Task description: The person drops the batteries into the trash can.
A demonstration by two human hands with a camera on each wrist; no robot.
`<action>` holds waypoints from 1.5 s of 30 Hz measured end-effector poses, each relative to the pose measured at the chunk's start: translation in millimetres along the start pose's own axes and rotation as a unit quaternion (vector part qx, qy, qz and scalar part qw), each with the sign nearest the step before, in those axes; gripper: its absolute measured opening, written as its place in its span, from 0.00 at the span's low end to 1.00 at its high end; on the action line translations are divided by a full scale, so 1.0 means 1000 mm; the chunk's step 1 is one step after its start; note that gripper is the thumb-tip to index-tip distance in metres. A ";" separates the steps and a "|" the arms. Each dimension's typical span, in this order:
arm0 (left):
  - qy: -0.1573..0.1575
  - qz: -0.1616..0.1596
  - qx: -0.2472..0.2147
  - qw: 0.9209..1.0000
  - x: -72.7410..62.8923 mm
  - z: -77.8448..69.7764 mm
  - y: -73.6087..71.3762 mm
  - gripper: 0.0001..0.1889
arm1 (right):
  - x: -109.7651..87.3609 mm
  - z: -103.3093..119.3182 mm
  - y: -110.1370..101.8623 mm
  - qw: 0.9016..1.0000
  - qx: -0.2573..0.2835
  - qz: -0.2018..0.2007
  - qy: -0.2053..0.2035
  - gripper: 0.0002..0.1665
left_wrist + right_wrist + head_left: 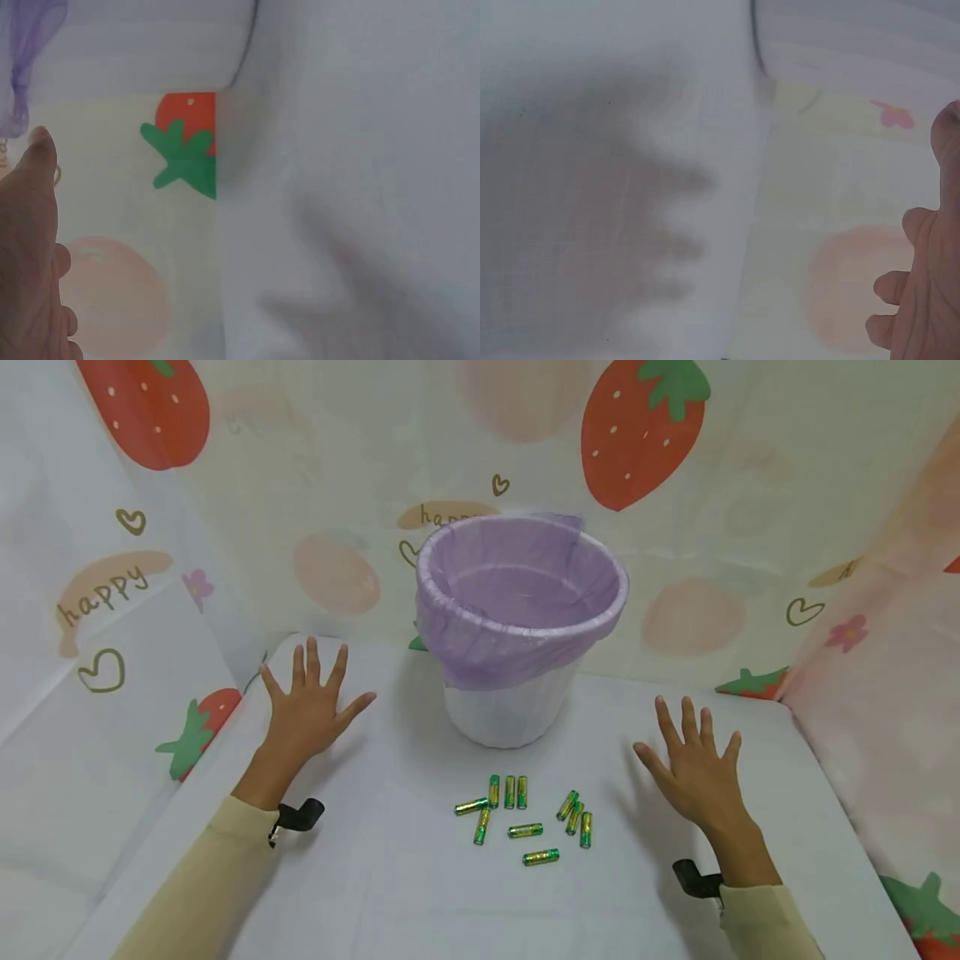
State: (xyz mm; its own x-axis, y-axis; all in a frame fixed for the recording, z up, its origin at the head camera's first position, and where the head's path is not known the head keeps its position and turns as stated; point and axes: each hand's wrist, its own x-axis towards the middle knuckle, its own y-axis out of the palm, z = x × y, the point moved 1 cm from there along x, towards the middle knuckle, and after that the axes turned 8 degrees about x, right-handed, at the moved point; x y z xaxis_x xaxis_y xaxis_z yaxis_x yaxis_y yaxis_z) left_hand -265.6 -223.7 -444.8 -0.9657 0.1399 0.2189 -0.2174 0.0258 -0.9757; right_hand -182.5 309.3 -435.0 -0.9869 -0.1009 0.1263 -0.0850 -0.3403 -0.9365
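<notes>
My left hand [303,710] hovers over the table's left side with fingers spread and nothing in it. On the right, my right hand [697,768] is spread the same way, palm down and bare. Between them lie several green and gold batteries [526,831], loosely scattered; some are side by side, others turned at angles. Behind the batteries stands a white bin [510,714], lined with a purple plastic bag [502,660] folded over its rim. The bag's inside shows no contents. In the left wrist view, the left thumb [39,150] points up near a bit of purple bag.
A white cloth covers the table [360,877]. Curtains printed with strawberries [645,435], hearts and "happy" lettering enclose the back and both sides. A black wrist mount [302,816] sticks out from the left cuff, and another mount [697,880] from the right.
</notes>
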 end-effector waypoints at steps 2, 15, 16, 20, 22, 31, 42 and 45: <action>0.004 -0.005 -0.001 1.000 0.004 -0.001 -0.004 0.49 | -0.001 0.000 0.000 1.000 0.000 -0.002 -0.002 0.48; 0.060 -0.028 -0.057 0.996 0.045 -0.021 -0.065 0.36 | -0.018 0.025 0.007 0.987 0.146 0.069 -0.015 0.44; 0.061 -0.028 -0.070 0.995 0.047 -0.023 -0.071 0.35 | -0.020 0.026 0.009 0.987 0.147 0.071 -0.018 0.44; 0.064 -0.023 -0.111 0.991 0.060 -0.032 -0.096 0.35 | -0.027 0.028 0.013 0.985 0.150 0.077 -0.022 0.46; 0.069 -0.019 -0.125 0.990 0.066 -0.038 -0.108 0.35 | -0.030 0.030 0.015 0.985 0.151 0.081 -0.019 0.47; 0.101 -0.005 -0.131 0.986 0.092 -0.066 -0.146 0.36 | -0.037 0.041 0.022 0.985 0.149 0.087 -0.016 0.45; 0.089 0.042 -0.098 0.990 0.117 -0.105 -0.171 0.38 | -0.041 0.039 0.035 0.986 0.133 0.093 -0.030 0.44; 0.094 0.056 -0.100 0.989 0.121 -0.116 -0.175 0.39 | -0.042 0.041 0.038 0.986 0.133 0.093 -0.030 0.41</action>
State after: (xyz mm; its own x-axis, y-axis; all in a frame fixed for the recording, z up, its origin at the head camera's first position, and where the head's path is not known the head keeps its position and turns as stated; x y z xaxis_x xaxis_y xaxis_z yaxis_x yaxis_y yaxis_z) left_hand -327.9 -96.3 -248.3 -0.9342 0.3347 0.1237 -0.0606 0.1929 -0.9794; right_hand -139.0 262.5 -462.8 -0.9712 -0.2378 -0.0130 0.1438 -0.5423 -0.8278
